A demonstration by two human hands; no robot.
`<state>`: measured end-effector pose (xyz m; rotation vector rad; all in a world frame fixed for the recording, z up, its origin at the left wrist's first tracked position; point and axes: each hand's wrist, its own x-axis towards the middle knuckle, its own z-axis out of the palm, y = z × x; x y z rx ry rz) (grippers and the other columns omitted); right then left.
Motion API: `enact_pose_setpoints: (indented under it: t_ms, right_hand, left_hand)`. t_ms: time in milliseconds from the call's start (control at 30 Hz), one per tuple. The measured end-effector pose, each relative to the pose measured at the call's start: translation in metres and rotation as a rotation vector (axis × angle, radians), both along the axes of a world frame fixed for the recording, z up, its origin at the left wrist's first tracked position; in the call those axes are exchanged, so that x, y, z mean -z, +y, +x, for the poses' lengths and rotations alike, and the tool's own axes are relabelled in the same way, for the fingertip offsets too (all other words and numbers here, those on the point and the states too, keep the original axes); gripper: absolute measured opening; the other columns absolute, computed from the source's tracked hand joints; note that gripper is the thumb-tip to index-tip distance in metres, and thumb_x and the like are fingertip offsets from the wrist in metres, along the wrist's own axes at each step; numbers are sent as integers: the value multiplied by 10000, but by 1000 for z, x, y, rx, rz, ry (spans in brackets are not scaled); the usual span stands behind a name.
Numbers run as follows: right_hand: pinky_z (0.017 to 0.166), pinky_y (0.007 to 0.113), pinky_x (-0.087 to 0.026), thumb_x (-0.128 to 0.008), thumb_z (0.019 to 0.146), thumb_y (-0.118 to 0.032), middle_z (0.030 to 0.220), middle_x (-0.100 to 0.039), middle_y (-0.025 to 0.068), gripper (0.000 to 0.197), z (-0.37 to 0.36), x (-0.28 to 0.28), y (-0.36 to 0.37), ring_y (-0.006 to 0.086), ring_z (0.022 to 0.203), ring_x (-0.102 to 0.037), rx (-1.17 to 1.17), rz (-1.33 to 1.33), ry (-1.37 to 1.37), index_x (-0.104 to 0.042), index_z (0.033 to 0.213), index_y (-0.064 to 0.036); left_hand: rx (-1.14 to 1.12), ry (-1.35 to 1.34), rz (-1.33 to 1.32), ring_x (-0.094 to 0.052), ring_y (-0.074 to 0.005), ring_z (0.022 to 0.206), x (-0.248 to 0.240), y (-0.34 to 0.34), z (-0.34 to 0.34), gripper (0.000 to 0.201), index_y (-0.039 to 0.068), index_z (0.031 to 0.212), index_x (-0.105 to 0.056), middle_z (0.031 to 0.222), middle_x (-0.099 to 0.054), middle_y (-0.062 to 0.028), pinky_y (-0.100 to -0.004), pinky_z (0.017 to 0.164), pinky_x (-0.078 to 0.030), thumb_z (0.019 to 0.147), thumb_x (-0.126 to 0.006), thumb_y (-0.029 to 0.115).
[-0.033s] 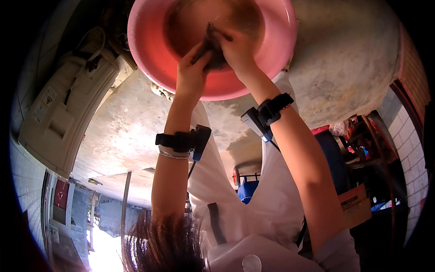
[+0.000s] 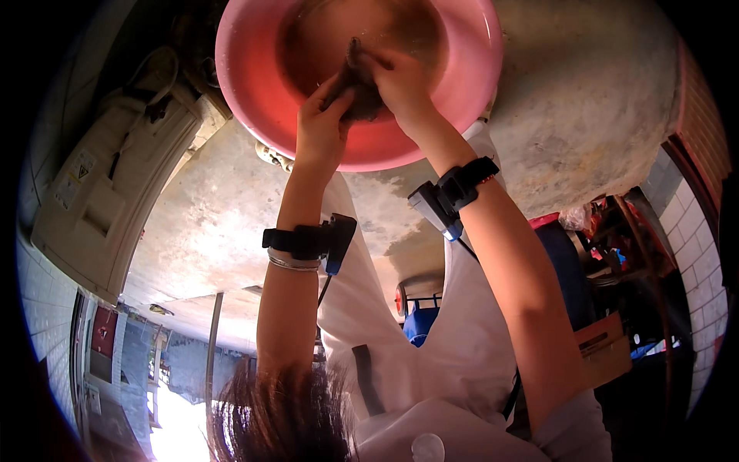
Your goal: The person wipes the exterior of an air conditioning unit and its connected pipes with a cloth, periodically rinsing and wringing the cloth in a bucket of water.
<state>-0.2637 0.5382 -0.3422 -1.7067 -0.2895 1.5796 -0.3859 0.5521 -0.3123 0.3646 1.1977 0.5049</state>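
A wide pink plastic basin (image 2: 258, 85) stands at the top of the view with murky brownish water (image 2: 323, 35) in it. Over its near side, my left hand (image 2: 323, 123) and my right hand (image 2: 404, 85) both grip a dark, limp, wet-looking cloth (image 2: 366, 100). The cloth bunches up between my thumbs and fingers, with one narrow end poking upward and the rest hanging below. Its exact kind cannot be made out. My left fingers are curled round its left edge. On the right, my fingertips pinch its upper part.
Both wrists carry black straps with small devices, the left (image 2: 308, 242) and the right (image 2: 450, 192). A beige appliance casing (image 2: 96, 204) stands at the left on the stained concrete floor (image 2: 208, 208). A cardboard box (image 2: 604, 350) and clutter lie at the right. Below are my white-trousered legs (image 2: 477, 316).
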Motion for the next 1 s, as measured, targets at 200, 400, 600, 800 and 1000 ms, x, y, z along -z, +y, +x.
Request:
enact_pose_setpoints:
  t_ms: [200, 400, 600, 800, 1000]
  right_hand:
    - [651, 294, -513, -576, 855, -216, 913, -631, 121, 311, -6, -3, -9, 188, 817, -616, -38, 182, -178, -596, 1080, -3]
    - [745, 302, -495, -543, 878, -215, 1051, -611, 131, 289, 37, 42, -27, 207, 879, -622, 101, -45, -266, -579, 1077, -8]
    - [714, 282, -504, -496, 901, -160, 1012, -600, 118, 243, 50, 17, -28, 179, 825, -628, 147, -12, -209, -576, 1067, -2]
    - [680, 272, -511, -507, 889, -126, 962, -599, 108, 219, 46, 12, -35, 174, 769, -630, 87, 19, -204, -578, 1053, 0]
    - [711, 272, -504, -515, 883, -127, 930, -610, 95, 223, 51, 13, -36, 164, 790, -617, 131, 0, -161, -580, 1047, 9]
  left_hand:
    - [107, -5, -8, -605, -184, 810, 2, -1, 1, 315, -73, 1192, -492, 981, -602, -125, -294, 660, -510, 896, -474, 32]
    - [348, 339, 224, -612, -181, 664, -11, 9, -3, 310, -35, 1187, -522, 869, -637, -119, -287, 605, -499, 888, -468, 26]
    - [663, 1010, 918, -559, -316, 1063, 24, 21, -9, 443, 3, 1237, -479, 1217, -522, -205, -332, 866, -491, 800, -445, -62]
    - [1001, 1009, 1130, -565, -313, 1037, 69, -10, 9, 465, 107, 1263, -471, 1288, -480, -135, -378, 832, -510, 816, -426, -15]
    - [968, 555, 324, -638, -182, 747, 22, 19, 33, 367, 113, 1193, -551, 978, -610, -129, -287, 703, -525, 853, -453, 17]
